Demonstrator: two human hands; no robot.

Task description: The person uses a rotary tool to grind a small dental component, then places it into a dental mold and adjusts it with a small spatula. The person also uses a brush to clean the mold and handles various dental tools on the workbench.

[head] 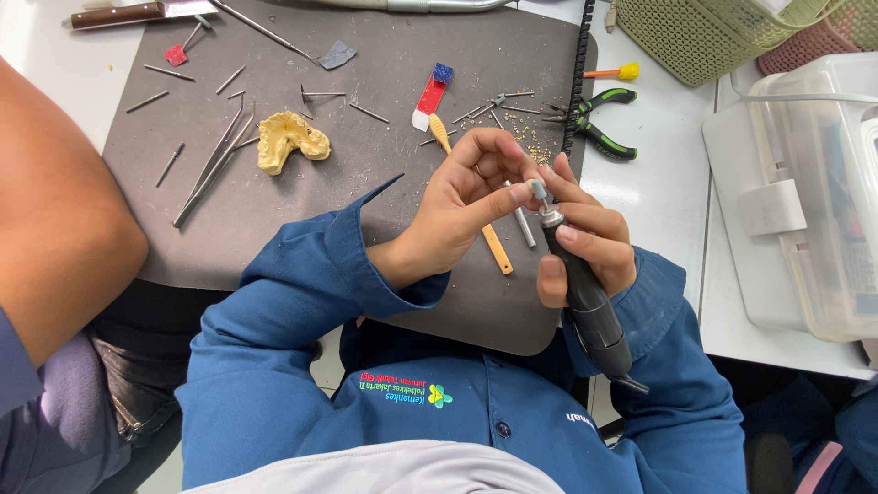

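My right hand (590,240) grips a dark rotary handpiece (585,302) like a pen, its small grey grinding tip (538,191) pointing up. My left hand (462,206) is curled right beside it. The thumb reaches to the grinding tip and the fingertips pinch a small piece (508,155) that the fingers mostly hide. Both hands hover over the near right part of a dark grey work mat (366,55). Beneath them lie a yellow-handled tool (497,249) and a metal rod (524,227).
A yellow dental cast (289,139) lies on the mat with tweezers (212,166), several loose burs and a red-white-blue stick (431,92). Green-handled pliers (602,121), a green basket (722,37) and a clear plastic box (823,192) sit right. Another person's arm (55,220) is at left.
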